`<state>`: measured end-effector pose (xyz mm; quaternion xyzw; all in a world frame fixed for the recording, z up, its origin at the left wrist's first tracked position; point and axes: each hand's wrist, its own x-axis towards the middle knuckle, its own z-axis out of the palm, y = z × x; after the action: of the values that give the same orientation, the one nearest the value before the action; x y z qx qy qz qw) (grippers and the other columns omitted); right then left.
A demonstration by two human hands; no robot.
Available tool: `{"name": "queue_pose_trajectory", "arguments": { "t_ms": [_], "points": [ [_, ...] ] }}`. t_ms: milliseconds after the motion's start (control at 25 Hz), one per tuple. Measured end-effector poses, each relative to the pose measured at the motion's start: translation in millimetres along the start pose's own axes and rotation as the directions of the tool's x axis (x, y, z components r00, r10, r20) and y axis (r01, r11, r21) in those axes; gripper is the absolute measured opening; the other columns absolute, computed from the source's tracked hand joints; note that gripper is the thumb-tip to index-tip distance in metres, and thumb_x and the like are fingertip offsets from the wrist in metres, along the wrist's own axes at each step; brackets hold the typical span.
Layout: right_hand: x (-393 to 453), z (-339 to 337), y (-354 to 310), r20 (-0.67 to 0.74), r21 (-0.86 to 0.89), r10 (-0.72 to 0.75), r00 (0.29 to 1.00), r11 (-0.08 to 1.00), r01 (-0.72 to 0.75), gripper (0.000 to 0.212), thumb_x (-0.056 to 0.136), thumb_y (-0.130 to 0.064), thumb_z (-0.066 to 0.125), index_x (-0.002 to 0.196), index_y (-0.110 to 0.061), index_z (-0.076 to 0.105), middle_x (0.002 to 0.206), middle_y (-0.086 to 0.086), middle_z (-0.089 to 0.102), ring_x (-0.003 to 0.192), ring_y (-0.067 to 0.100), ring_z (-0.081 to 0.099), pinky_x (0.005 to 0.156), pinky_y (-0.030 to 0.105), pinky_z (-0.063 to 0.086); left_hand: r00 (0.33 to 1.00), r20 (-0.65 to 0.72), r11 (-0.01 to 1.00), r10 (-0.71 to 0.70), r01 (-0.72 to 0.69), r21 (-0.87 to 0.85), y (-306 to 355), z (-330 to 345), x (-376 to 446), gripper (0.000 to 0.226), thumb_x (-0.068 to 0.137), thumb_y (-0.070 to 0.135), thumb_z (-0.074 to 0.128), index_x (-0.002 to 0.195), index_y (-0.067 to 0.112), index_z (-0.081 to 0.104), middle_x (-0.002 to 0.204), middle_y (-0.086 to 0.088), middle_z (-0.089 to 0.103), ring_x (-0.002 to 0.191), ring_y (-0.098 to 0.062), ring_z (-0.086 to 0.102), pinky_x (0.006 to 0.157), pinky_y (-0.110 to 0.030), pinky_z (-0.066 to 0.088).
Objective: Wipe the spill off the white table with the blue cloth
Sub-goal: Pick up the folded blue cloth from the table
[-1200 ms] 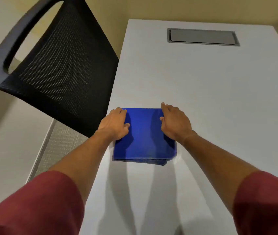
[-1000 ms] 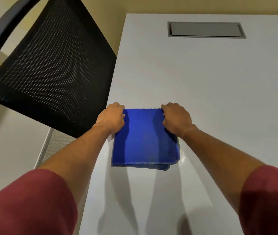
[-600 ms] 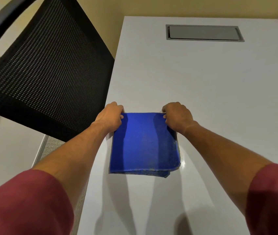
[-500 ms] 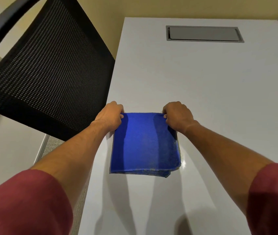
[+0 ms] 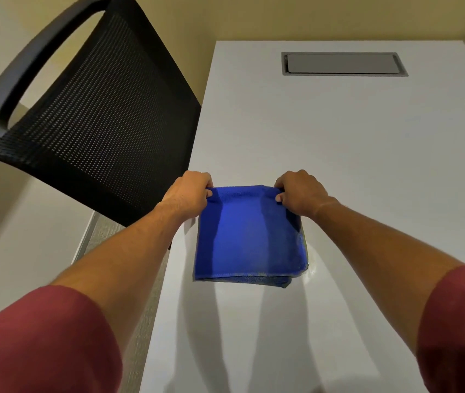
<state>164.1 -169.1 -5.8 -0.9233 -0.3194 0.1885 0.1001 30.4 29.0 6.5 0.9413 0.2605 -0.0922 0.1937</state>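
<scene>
The folded blue cloth (image 5: pixel 248 236) lies on the white table (image 5: pixel 353 154) near its left edge. My left hand (image 5: pixel 190 194) pinches the cloth's far left corner and my right hand (image 5: pixel 301 192) pinches its far right corner. The far edge is lifted slightly off the surface, while the near edge rests on the table. A small wet sheen (image 5: pixel 312 269) shows on the table just right of the cloth's near right corner.
A black mesh chair (image 5: pixel 92 129) stands close against the table's left edge. A grey cable hatch (image 5: pixel 342 63) is set into the tabletop at the far end. Floor lies below to the left.
Both hands went from lying flat on the cloth to closing on its far corners. The cloth's far edge has risen a little.
</scene>
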Motion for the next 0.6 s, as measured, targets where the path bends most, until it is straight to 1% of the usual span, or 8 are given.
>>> {"name": "queue_pose_trajectory", "arguments": {
  "t_ms": [120, 200, 280, 440, 520, 600],
  "points": [
    [5, 4, 1, -0.037, -0.013, 0.001, 0.999, 1.000, -0.002, 0.017, 0.089, -0.008, 0.061, 0.102, -0.011, 0.072, 0.099, 0.012, 0.070, 0.087, 0.031, 0.066, 0.077, 0.040, 0.057, 0.999, -0.032, 1.000, 0.004, -0.005, -0.012, -3, 2, 4, 0.016, 0.097, 0.010, 0.053, 0.108, 0.011, 0.064, 0.105, -0.008, 0.065, 0.092, -0.022, 0.061, 0.083, -0.039, 0.055],
    [7, 1, 2, -0.061, 0.005, -0.007, 0.998, 1.000, 0.007, 0.015, 0.088, -0.009, 0.065, 0.100, -0.011, 0.072, 0.099, 0.013, 0.070, 0.088, 0.032, 0.066, 0.078, 0.041, 0.057, 0.999, -0.053, 1.000, 0.008, -0.009, -0.019, -3, 1, 7, 0.016, 0.096, 0.010, 0.053, 0.106, 0.010, 0.066, 0.104, -0.008, 0.066, 0.090, -0.020, 0.061, 0.081, -0.036, 0.054],
    [8, -6, 3, -0.051, 0.016, -0.006, 0.999, 1.000, 0.007, 0.013, 0.086, -0.011, 0.069, 0.098, -0.011, 0.073, 0.099, 0.013, 0.070, 0.088, 0.031, 0.066, 0.078, 0.040, 0.057, 0.998, -0.055, 1.000, 0.006, -0.008, -0.026, -2, -2, 6, 0.015, 0.096, 0.011, 0.054, 0.105, 0.010, 0.066, 0.103, -0.007, 0.066, 0.089, -0.018, 0.059, 0.077, -0.033, 0.051],
    [5, -30, 1, 0.019, 0.051, -0.026, 0.999, 0.998, 0.025, 0.016, 0.081, -0.013, 0.078, 0.096, -0.012, 0.075, 0.097, 0.009, 0.071, 0.091, 0.027, 0.066, 0.079, 0.037, 0.055, 0.999, -0.042, 0.999, 0.012, -0.014, -0.046, 1, -19, 1, 0.012, 0.095, 0.014, 0.059, 0.102, 0.012, 0.068, 0.099, -0.004, 0.066, 0.088, -0.017, 0.060, 0.075, -0.029, 0.048],
    [1, -48, -3, 0.088, 0.039, -0.055, 0.995, 0.998, 0.052, 0.010, 0.080, -0.012, 0.078, 0.090, -0.013, 0.076, 0.091, 0.005, 0.071, 0.090, 0.024, 0.067, 0.075, 0.033, 0.053, 0.999, -0.030, 0.999, 0.024, -0.026, -0.045, 4, -31, -3, 0.010, 0.094, 0.015, 0.060, 0.100, 0.012, 0.068, 0.097, -0.003, 0.065, 0.085, -0.015, 0.059, 0.074, -0.029, 0.047],
    [-8, -68, -8, 0.136, 0.023, -0.075, 0.988, 0.997, 0.073, 0.006, 0.080, -0.011, 0.077, 0.084, -0.015, 0.076, 0.086, 0.003, 0.070, 0.088, 0.023, 0.067, 0.073, 0.031, 0.052, 0.999, -0.021, 0.998, 0.040, -0.041, -0.056, 7, -46, -12, 0.008, 0.093, 0.014, 0.062, 0.098, 0.013, 0.068, 0.093, -0.002, 0.064, 0.079, -0.011, 0.057, 0.073, -0.028, 0.047]
  ]
}}
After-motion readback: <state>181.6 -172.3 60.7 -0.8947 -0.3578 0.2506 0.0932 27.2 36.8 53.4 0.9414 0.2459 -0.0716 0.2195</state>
